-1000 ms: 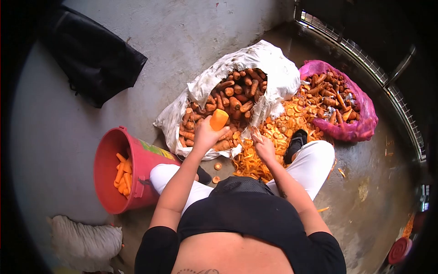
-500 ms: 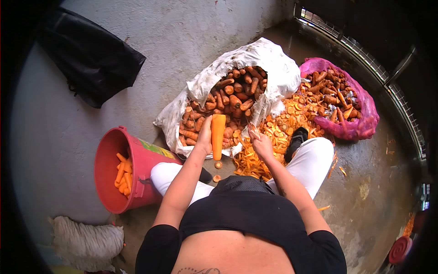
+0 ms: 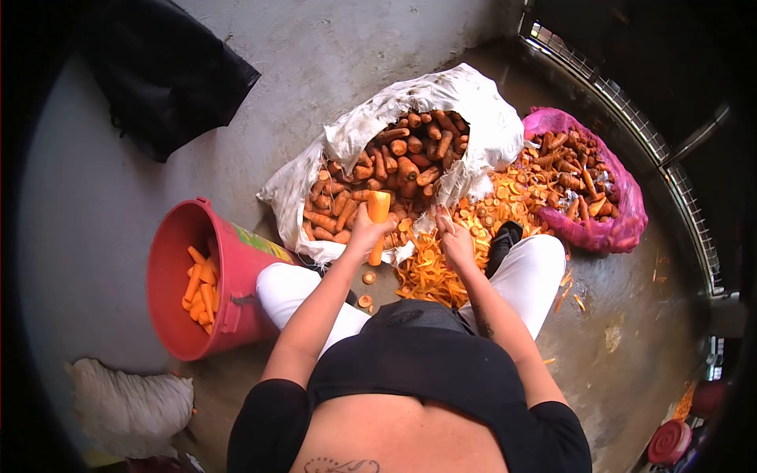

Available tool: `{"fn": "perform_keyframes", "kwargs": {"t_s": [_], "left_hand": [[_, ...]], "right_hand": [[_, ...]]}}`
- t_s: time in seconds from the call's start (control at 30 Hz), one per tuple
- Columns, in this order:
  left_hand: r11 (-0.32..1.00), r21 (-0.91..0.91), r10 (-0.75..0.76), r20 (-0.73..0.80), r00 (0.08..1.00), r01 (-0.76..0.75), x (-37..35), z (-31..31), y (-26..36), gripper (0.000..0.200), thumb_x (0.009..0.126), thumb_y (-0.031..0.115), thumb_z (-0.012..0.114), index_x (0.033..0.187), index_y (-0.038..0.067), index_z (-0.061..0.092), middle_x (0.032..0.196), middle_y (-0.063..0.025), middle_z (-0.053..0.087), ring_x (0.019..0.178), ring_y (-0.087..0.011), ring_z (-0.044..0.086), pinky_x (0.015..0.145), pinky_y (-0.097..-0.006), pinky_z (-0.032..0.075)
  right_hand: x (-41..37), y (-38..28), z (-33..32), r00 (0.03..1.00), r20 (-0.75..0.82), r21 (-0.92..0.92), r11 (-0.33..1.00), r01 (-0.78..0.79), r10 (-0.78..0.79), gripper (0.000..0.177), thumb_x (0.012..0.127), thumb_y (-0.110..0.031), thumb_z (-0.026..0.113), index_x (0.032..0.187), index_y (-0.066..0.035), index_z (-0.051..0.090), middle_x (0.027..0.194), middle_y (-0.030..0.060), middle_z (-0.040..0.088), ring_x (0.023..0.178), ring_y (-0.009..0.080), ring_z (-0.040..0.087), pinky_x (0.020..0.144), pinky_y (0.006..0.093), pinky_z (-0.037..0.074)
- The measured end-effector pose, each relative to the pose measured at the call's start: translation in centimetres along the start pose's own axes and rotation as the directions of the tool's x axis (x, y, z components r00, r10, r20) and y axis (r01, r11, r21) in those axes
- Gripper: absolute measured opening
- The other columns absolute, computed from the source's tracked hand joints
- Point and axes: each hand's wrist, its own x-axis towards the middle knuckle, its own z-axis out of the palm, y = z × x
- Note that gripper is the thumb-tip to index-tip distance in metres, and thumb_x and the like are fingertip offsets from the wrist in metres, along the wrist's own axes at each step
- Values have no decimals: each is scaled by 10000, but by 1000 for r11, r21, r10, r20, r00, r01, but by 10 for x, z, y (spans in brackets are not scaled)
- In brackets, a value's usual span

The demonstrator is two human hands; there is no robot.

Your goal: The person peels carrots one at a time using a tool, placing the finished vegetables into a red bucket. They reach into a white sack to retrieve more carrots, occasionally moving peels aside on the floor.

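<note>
Person sits on the concrete floor, knees apart. L hand point(image 3: 365, 234) is clamped round the lower half of a peeled carrot point(image 3: 378, 206), held upright, top end poking above the fingers. R hand point(image 3: 456, 243) is just beside it on the right, fingers curled in; can't tell if it grips anything. Below both: heap of peelings point(image 3: 430, 276). Left of the knee, red bucket point(image 3: 244, 276) w/ orange pieces inside. Beyond the hands, white sack point(image 3: 473, 102) of unpeeled carrots, then pink sack point(image 3: 623, 213) farther right.
</note>
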Motion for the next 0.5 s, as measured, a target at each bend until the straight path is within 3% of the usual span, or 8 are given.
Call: {"fn": "perform_keyframes", "kwargs": {"t_s": [0.1, 0.13, 0.2, 0.3, 0.33, 0.4, 0.47, 0.5], "left_hand": [[989, -116, -99, -38, 994, 94, -1, -7, -3, 562, 756, 68, 693, 1187, 14, 337, 1050, -142, 555, 899, -198, 610, 723, -312, 521], [982, -152, -120, -73, 990, 108, -1, -10, -3, 567, 754, 62, 690, 1190, 17, 330, 1066, -149, 551, 922, -205, 609, 734, -317, 520], [998, -26, -56, -56, 997, 55, -7, -19, 1, 608, 736, 98, 733, 1181, 27, 324, 1117, -165, 536, 985, -229, 593, 805, -335, 498], [963, 250, 145, -151, 978, -104, 0, -31, -19, 690, 704, 193, 794, 1179, 39, 319, 1109, -170, 537, 993, -278, 585, 864, -371, 459], [966, 237, 143, -165, 976, -102, 1, -33, -22, 681, 703, 205, 796, 1169, 42, 328, 1111, -171, 535, 994, -285, 581, 868, -378, 453], [973, 209, 138, -201, 970, -95, 3, -39, -28, 665, 699, 230, 801, 1148, 46, 347, 1116, -174, 532, 996, -299, 574, 875, -393, 442], [953, 277, 192, -240, 952, -122, 4, -41, -33, 667, 706, 235, 798, 1166, 45, 354, 1077, -152, 549, 930, -272, 595, 799, -371, 477], [941, 311, 217, -260, 941, -131, 2, -42, -31, 669, 710, 238, 797, 1175, 44, 357, 1057, -141, 558, 897, -259, 606, 761, -361, 495]], "right_hand": [[0, -20, -2, 993, 34, 100, 989, -112, 109, 447, 941, -493, 511, 864, -59, 588, 576, -27, 452, 440, 74, 374, 423, 246, 288], [5, -20, -4, 994, 38, 161, 981, -108, 103, 493, 929, -529, 506, 817, -53, 570, 575, -16, 455, 446, 79, 388, 426, 243, 292], [7, -37, -12, 995, 66, 176, 981, -87, 76, 521, 916, -556, 506, 778, -56, 547, 582, -2, 471, 449, 89, 403, 432, 248, 301], [22, -60, -19, 989, 140, 8, 999, -47, 45, 521, 911, -554, 518, 752, -58, 541, 565, 7, 476, 453, 97, 416, 441, 258, 319], [30, -65, -23, 978, 203, -44, 998, -34, 42, 516, 911, -546, 524, 751, -56, 546, 547, 5, 470, 454, 98, 418, 444, 258, 326], [42, -76, -28, 978, 211, -325, 943, 66, 4, 426, 897, -432, 582, 828, -20, 665, 543, 18, 526, 466, 93, 494, 445, 273, 374], [68, -59, -31, 968, 203, -382, 898, 217, -147, 418, 889, -410, 589, 783, -9, 648, 544, 24, 525, 479, 102, 500, 448, 289, 377], [76, -59, -32, 984, 175, -384, 918, 100, -33, 465, 887, -438, 589, 721, -5, 622, 541, 31, 520, 480, 113, 499, 455, 294, 379]]}}
